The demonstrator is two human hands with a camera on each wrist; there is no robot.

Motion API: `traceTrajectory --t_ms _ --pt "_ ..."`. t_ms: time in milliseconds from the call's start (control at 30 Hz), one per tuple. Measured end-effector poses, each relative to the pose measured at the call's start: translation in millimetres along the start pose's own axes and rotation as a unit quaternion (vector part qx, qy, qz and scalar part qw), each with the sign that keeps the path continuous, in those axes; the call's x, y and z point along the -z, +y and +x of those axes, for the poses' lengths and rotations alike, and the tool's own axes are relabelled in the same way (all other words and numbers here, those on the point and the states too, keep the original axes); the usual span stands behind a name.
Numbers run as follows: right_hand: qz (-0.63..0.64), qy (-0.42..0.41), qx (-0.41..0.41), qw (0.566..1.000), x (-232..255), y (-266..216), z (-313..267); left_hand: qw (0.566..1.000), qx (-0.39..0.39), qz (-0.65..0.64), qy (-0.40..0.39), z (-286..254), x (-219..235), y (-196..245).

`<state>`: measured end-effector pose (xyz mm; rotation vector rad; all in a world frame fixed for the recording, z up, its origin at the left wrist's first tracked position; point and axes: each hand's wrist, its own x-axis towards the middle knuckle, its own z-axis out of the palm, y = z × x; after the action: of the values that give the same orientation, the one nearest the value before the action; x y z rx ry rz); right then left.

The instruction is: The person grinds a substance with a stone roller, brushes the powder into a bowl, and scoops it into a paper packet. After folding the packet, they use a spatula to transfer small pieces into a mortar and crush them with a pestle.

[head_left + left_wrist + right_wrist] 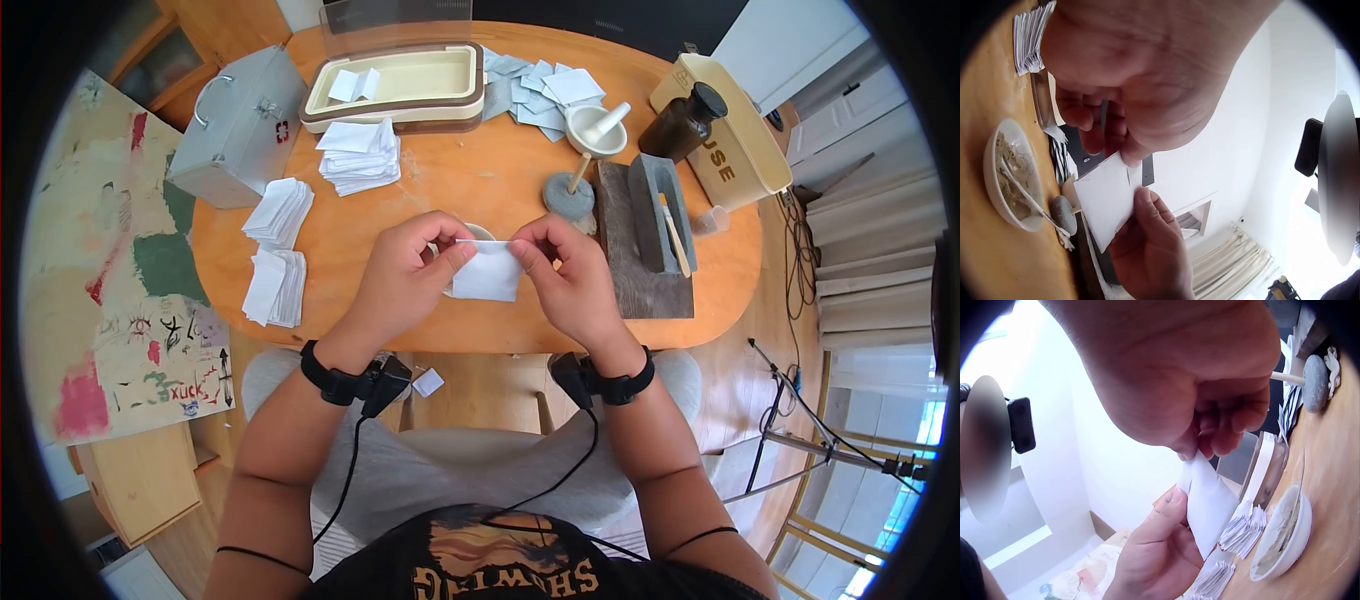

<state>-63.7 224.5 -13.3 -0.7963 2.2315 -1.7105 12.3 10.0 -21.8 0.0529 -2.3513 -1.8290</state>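
Observation:
A small white paper packet (487,272) is held up between both hands above the table's near part. The left hand (405,275) pinches its left upper corner between thumb and fingers, and the right hand (568,280) pinches the right upper corner the same way. In the left wrist view the packet (1107,200) shows flat, with a folded edge near the thumbs. Behind it stands a white bowl (991,181) holding greenish-brown powder and a thin utensil; in the head view the packet and hands hide most of this bowl.
Stacks of white packets (360,160) lie at the left, near a silver case (235,130) and a cream tray (420,80). Blue-grey papers (525,95), a mortar with pestle (597,130), a dark jar (680,125), a round stone (568,198) and a grey trough (650,225) stand at the right.

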Motion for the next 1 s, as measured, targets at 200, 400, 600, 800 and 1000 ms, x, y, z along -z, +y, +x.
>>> traceTrajectory --t_ms 200,400,600,800,1000 --pt "-0.061 0.013 0.075 0.995 3.9 7.4 4.2 0.997 -0.045 0.067 -0.008 2.1 5.4 4.3" --pt "0.011 0.008 0.033 0.999 -0.6 6.5 0.6 1.0 0.012 -0.013 -0.017 1.4 1.8 -8.0" --pt "0.074 -0.069 -0.055 0.993 1.9 12.5 -1.9 0.998 0.007 -0.061 0.019 4.5 4.0 -8.2" --pt "0.13 -0.025 -0.05 0.99 -0.8 10.8 2.1 0.99 0.004 -0.137 0.035 4.6 -1.6 3.6" --pt "0.178 -0.044 -0.05 0.982 -7.6 17.2 3.8 0.994 0.022 -0.11 -0.016 1.9 10.6 -10.2"
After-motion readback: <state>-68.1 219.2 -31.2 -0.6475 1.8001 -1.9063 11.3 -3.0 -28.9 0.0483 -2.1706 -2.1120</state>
